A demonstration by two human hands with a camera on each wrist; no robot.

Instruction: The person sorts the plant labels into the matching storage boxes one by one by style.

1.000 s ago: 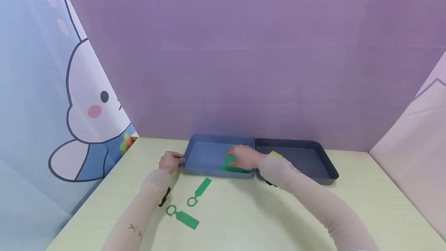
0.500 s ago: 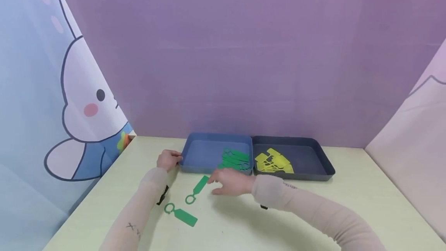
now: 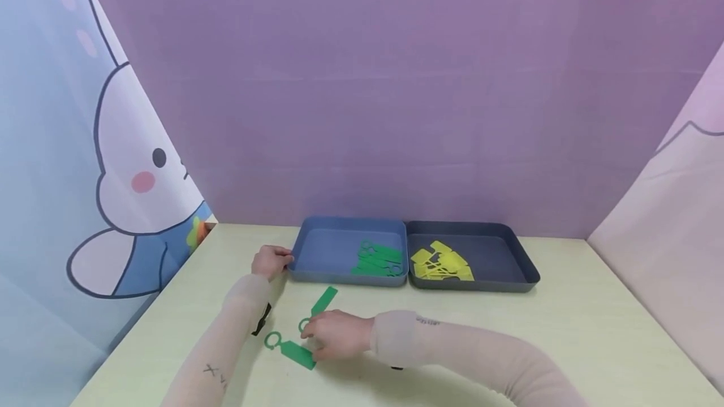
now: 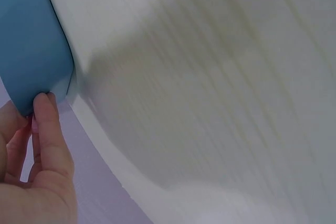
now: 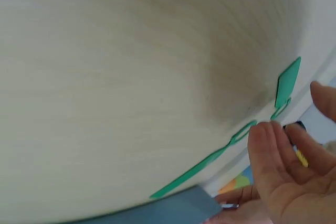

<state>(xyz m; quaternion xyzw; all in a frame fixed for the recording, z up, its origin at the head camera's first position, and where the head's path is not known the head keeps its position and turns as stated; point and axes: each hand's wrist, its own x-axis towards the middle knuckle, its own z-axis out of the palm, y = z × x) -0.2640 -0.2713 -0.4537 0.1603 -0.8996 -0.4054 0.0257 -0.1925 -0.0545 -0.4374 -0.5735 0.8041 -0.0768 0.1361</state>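
At the blue tray's [image 3: 322, 250] left front corner my left hand [image 3: 271, 261] holds the wall; thumb and fingertips meet the corner of the tray [image 4: 37, 51] in the left wrist view. My right hand [image 3: 342, 333] hovers around two green ring-ended tags on the table, its fingers spread apart from the thumb and holding nothing. The far tag [image 3: 324, 301] has its ring partly behind the fingers; the thumb overlaps the end of the near tag [image 3: 298, 355]. From the right wrist, fingertips appear close to the far tag's ring, with the near tag [image 5: 287, 82] beyond.
Several green tags [image 3: 381, 262] lie in the blue tray's right part. Against its right side stands a dark grey tray [image 3: 498, 259] with several yellow tags [image 3: 447, 264] at its left. A purple backdrop [image 3: 362, 112] rises behind the trays.
My right hand has come out of the blue tray and moved toward me and left, over the loose green tags. My left hand keeps to the tray's corner.
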